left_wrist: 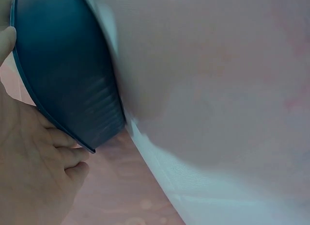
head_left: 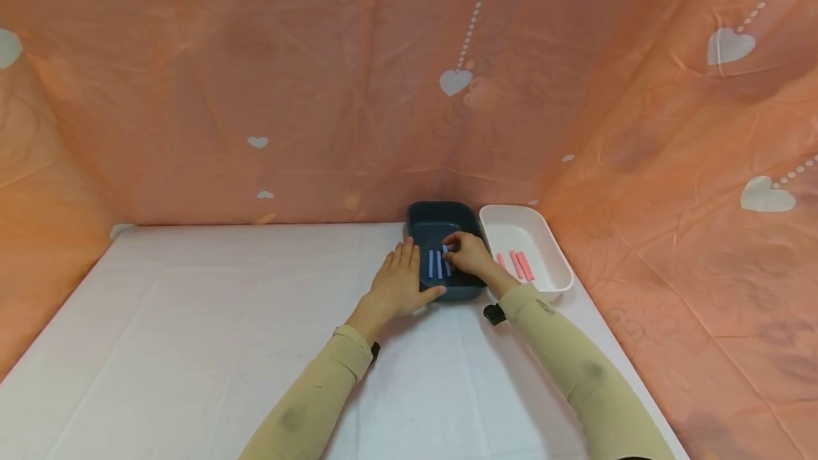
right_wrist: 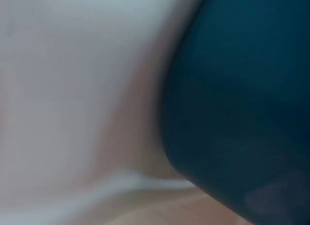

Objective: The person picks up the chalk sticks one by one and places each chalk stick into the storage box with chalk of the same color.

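A dark blue rectangular tray (head_left: 441, 214) stands near the far edge of the white table. My left hand (head_left: 397, 286) lies along its left side with straight fingers and a spread thumb, touching the rim; the left wrist view shows the tray's outer wall (left_wrist: 68, 60) beside the palm. Over the tray's right half, my right hand (head_left: 471, 255) pinches the upper end of a blue chalk-like stick (head_left: 447, 266) between thumb and fingers. Two similar blue sticks (head_left: 434, 265) lie side by side to its left. In the blurred right wrist view only the tray's dark side (right_wrist: 237, 99) stands out.
Close against the dark tray's right side is a white tray (head_left: 511, 220) holding three pink sticks (head_left: 524, 265), with my right forearm crossing its near left corner. An orange curtain with hearts (head_left: 358, 105) hangs behind and at the sides. White cloth (head_left: 224, 318) covers the table.
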Tool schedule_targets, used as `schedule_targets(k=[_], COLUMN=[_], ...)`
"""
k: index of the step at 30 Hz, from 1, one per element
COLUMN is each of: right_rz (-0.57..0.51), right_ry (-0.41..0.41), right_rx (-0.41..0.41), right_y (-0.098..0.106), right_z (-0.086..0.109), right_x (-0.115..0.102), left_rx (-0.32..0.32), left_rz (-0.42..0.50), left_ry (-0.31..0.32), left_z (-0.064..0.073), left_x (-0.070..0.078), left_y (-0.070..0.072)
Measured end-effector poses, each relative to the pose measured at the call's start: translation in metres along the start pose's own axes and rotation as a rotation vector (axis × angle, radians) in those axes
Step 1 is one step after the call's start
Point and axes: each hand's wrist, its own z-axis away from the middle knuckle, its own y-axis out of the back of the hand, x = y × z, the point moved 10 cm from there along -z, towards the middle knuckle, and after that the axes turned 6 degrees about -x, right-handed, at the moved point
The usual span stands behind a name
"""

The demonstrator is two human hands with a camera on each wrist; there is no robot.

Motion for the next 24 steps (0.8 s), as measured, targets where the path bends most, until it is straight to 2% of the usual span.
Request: schedule_targets(k=[13, 18, 24], right_rz=[0.014, 0.067, 0.077], right_ry=[-0.105, -0.117, -0.103], right_rx=[-0.016, -0.020, -0.032], right_y=[-0.005, -0.006, -0.008], right_z=[-0.008, -0.008, -0.009], right_x=[0.013, 0.015, 0.012], left_rx=[-0.004, 0.009, 0.018], left_rz=[0.000, -0.002, 0.005], left_ry=[-0.005, -0.016, -0.005], left_z=[-0.001, -0.002, -0.001], left_x=[0.000, 0.001, -0.003], left_y=[-0.001, -0.001, -0.004])
